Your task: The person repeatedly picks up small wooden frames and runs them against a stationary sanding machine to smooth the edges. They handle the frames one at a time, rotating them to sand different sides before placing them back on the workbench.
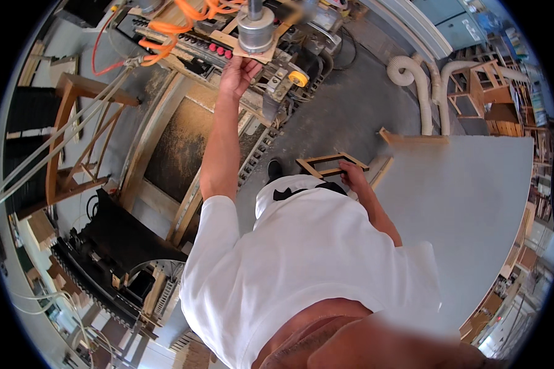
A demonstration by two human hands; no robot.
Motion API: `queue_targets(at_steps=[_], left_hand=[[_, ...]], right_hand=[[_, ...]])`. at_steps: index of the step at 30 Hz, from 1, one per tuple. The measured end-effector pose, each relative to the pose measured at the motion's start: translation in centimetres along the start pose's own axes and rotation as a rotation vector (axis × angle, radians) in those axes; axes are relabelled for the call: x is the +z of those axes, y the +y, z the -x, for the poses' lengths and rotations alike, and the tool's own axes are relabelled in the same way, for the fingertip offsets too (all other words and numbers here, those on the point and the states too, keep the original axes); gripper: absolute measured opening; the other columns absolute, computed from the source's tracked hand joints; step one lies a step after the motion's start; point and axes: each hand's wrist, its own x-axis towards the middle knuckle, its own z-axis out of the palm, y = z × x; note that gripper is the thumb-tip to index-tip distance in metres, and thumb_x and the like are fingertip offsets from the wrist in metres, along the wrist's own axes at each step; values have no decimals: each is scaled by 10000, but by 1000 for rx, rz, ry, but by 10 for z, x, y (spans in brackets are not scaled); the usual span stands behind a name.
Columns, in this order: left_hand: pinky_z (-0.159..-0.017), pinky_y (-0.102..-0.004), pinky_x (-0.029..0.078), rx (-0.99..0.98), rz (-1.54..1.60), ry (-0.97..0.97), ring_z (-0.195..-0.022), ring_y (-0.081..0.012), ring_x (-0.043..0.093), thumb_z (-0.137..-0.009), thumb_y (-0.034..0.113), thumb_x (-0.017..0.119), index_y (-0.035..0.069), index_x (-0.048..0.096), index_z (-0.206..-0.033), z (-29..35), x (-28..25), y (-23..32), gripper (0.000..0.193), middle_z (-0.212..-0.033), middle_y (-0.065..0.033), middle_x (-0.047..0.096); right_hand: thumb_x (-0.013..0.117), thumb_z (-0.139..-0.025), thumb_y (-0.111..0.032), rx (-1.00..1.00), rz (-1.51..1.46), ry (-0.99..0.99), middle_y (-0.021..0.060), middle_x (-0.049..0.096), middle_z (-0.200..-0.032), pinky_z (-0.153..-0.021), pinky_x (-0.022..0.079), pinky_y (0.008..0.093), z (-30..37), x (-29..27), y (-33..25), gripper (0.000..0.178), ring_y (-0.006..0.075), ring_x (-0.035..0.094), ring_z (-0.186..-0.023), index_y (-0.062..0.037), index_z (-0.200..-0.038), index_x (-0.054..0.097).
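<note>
Both our hands busy at the woodshop machine

Top centre, our left hand (pixel 239 72) spread open against a flat pale wooden piece (pixel 252 54); mid-frame, our right hand (pixel 353 174) pinches a small rectangular wooden frame (pixel 331 164).

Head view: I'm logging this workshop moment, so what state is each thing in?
Left hand: raised, touching the wooden piece under the metal cylinder.
Wooden piece: flat on the machine, beneath the cylinder.
Metal cylinder: upright, down on the piece.
Right hand: low, closed on a wooden frame.
Wooden frame: held at one side, open in the middle.
Orange hose: coiled, hanging above the machine.
</note>
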Motion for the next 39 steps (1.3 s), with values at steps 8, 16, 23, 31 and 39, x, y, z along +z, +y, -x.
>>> queue_targets(at_steps=[8,16,23,31,39], left_hand=[[-982,-440,511,65,100,106,-1093,-285,605,-912,558,577,9,550,-1186,45,6,6,614,-1191,-128,604],[-785,-363,560,-81,145,554,-840,-204,636,-985,419,543,54,602,-982,172,-81,-74,369,-903,-55,653],[-521,-274,496,-583,-433,638,-612,-171,593,-961,262,560,38,640,-890,200,-30,-247,249,-750,-72,630],[-493,-238,452,-633,-927,530,-608,-103,594,-914,213,597,43,693,-920,118,75,-342,196,-740,-22,651],[-824,-449,514,-608,-1540,442,-962,-359,660,-861,349,562,120,723,-956,54,41,-406,296,-988,-192,684]], right_hand=[[626,-908,-183,0,-57,25,-53,572,-806,-520,403,237,-4,-11,-17,319,71,527,-625,-115,-1219,629],[625,-913,-160,7,-214,8,-42,633,-857,-513,445,232,-60,-74,-29,230,68,552,-608,-132,-1137,674],[617,-918,-176,-42,-188,-28,-46,589,-798,-500,427,249,-129,-160,-96,269,73,548,-602,-131,-1183,628],[627,-931,-185,-130,-222,38,-47,627,-842,-505,457,225,-185,-274,-198,248,60,565,-614,-150,-1175,656],[614,-930,-167,-113,-203,23,-29,611,-791,-509,452,237,-241,-303,-329,189,74,569,-607,-117,-1105,665]])
